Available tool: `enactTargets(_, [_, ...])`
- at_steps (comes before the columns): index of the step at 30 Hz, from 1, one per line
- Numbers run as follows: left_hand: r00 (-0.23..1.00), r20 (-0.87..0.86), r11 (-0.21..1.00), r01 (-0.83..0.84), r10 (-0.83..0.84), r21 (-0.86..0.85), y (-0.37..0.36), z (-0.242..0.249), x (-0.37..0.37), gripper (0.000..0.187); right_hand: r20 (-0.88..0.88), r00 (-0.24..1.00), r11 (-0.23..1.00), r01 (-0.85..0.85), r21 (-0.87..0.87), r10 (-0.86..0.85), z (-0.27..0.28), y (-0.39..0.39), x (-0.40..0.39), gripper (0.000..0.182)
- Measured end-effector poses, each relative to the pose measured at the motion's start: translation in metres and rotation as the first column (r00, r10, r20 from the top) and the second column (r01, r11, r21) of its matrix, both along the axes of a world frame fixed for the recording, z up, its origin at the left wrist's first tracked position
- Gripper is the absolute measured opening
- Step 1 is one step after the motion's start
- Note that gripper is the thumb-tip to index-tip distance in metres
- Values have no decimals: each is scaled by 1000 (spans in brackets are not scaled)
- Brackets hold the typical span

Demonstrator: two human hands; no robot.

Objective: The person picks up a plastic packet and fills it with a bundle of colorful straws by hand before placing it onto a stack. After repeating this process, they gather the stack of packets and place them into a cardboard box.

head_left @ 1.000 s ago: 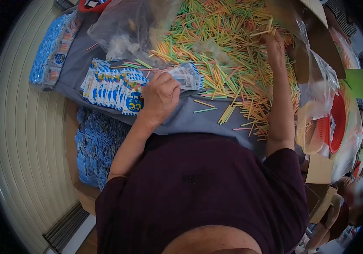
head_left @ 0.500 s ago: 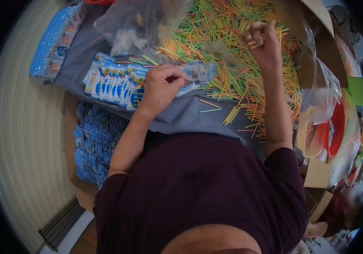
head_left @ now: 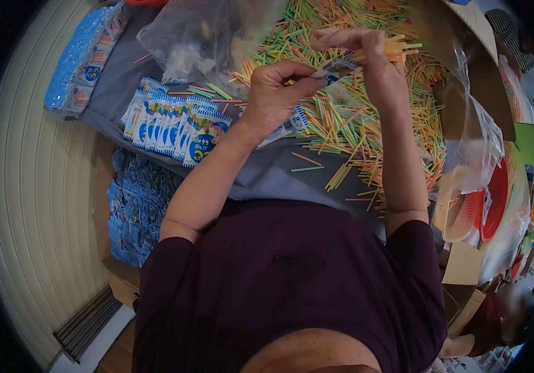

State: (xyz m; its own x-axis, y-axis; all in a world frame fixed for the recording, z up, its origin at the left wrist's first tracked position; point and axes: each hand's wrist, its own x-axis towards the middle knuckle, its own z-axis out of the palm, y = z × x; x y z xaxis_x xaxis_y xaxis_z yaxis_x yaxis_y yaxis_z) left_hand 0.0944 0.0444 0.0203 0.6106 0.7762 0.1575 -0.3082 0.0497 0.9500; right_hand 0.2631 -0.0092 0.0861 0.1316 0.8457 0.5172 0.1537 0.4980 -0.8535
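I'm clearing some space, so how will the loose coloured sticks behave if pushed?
The coloured sticks would probably scatter, lying loose at many angles. They're likely light, being so thin. They seem fairly stiff: those jutting from the right hand look straight.

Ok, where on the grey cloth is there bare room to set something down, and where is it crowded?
Bare grey cloth shows between the plastic-wrapped bundle and the row of blue-and-white packets, and along the near edge between that row and the loose sticks. The heap of coloured sticks is crowded, with the right hand above.
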Motion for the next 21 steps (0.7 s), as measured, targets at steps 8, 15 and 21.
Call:
enactTargets(8, [983, 180, 985, 53, -23, -166, 3, -6, 8, 18, 23, 998, 991, -52, -126, 56, 3, 6, 11, 53])
enactTargets(15, [975, 217, 979, 96, -56, -178, 2, 0, 22, 24, -40, 999, 928, 11, -372, -28, 20, 8, -4, 68])
enactTargets(21, [998, -54, 971, 41, -29, 237, -22, -5, -3, 22, 200, 980, 994, 44, -104, -22, -13, 12, -9, 46])
